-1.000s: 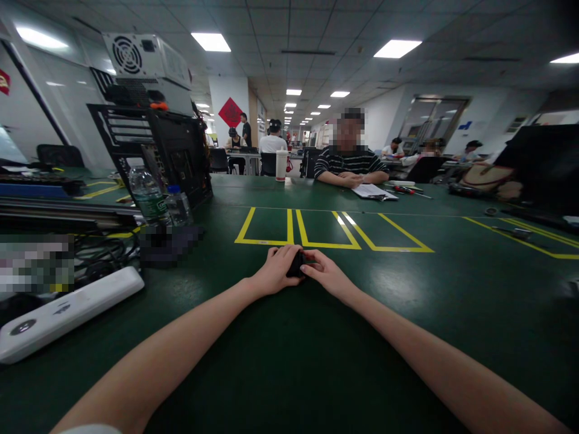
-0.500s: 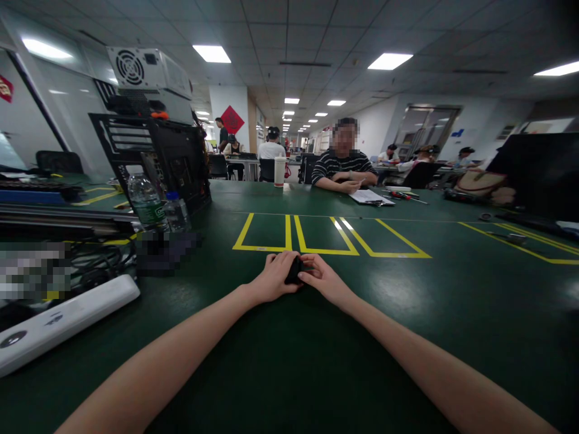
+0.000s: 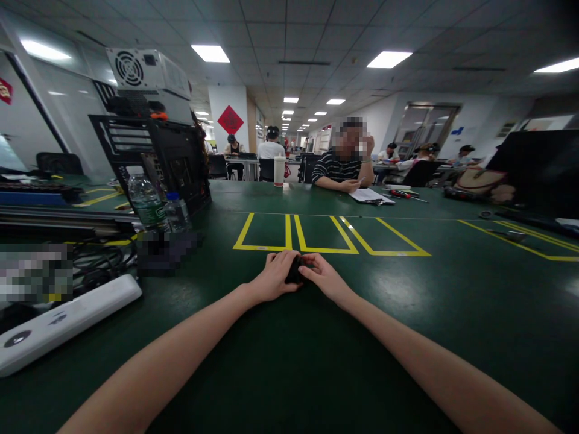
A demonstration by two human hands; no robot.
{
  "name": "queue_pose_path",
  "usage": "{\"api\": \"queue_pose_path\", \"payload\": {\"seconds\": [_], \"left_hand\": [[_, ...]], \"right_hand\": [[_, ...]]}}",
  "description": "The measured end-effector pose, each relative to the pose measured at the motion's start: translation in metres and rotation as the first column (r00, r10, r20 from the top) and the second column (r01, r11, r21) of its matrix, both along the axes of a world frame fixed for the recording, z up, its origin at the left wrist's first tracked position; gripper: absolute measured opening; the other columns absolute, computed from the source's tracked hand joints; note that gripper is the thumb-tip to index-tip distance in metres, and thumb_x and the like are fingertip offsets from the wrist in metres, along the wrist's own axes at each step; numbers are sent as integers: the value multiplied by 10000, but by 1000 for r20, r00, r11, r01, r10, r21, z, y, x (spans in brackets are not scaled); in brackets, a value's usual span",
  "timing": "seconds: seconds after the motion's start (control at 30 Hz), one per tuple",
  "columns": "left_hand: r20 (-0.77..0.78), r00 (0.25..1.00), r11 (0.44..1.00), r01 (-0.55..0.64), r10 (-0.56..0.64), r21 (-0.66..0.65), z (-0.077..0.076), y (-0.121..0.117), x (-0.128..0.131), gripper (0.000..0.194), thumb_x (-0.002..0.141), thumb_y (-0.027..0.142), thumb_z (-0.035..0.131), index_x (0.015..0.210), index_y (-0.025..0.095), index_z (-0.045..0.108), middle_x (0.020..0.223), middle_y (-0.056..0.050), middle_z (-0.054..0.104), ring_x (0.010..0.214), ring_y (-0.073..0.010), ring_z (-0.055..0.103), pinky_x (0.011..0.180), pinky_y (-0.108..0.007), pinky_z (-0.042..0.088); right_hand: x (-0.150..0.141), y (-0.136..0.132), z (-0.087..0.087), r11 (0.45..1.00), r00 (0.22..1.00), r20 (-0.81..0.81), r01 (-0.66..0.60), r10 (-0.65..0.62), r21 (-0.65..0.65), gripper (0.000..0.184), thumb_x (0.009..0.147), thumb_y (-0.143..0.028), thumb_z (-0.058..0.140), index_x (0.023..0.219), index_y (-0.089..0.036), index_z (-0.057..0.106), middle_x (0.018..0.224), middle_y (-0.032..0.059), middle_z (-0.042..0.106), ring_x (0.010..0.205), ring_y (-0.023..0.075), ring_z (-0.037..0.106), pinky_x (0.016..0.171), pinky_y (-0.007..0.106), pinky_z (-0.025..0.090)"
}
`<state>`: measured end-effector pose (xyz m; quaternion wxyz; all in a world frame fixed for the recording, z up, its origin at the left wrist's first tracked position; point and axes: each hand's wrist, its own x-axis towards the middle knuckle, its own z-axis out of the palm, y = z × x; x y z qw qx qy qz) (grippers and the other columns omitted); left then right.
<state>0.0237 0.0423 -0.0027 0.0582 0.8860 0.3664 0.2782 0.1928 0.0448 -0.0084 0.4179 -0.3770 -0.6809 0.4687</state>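
One small black object [image 3: 294,271] between hands [image 3: 275,277]

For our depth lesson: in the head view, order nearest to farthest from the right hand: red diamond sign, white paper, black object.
1. Black object: just left of the right hand.
2. White paper: ahead, across the table.
3. Red diamond sign: background, left.

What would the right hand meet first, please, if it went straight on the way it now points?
The right hand would most likely meet the black object first, with the left hand around its other side; whether object and right hand touch is unclear.
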Motion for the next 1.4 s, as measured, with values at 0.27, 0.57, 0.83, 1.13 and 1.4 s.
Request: {"api": "queue_pose_path", "payload": {"seconds": [0.27,0.57,0.83,1.13,1.4], "left_hand": [[10,1000,1000,16,-16,4,-1,2,-1,551,679,253,588,1141,201,292,1114,-83,441,1058,-230,402,888,-385,264],[15,1000,1000,6,-6,-11,-1,2,-1,552,678,275,594,1141,205,300,1128,-83,435,1060,-232,402,898,-397,255],[16,1000,999,4,-3,-31,2,0,0,543,676,239,584,1139,200,303,1128,-88,436,1069,-237,398,891,-393,266],[10,1000,1000,0,0,-8,-1,4,1,546,681,287,592,1137,197,306,1111,-84,446,1050,-232,411,876,-386,279],[13,1000,999,13,-13,-31,3,2,1,547,676,267,590,1140,200,308,1123,-85,438,1063,-236,403,883,-386,276]], "right_hand": [[1,-10,3,990,985,-105,-138,140,23,289,700,-215,586,959,-225,456,1021,14,496,1007,162,495,898,347,394],[0,-5,4,999,999,9,-35,36,-38,274,754,-261,517,1015,-201,461,1055,49,526,1015,181,500,889,380,400],[0,-21,6,990,995,88,-53,42,129,299,756,-220,508,1042,-240,421,1090,34,497,1061,179,475,915,387,387],[-4,-5,1,995,999,16,34,-35,99,248,755,-211,497,997,-203,444,1032,46,516,998,171,509,903,381,393],[-3,-20,2,963,989,138,16,-54,268,296,762,-129,446,1038,-231,415,1100,30,447,1083,174,437,930,388,386]]}}
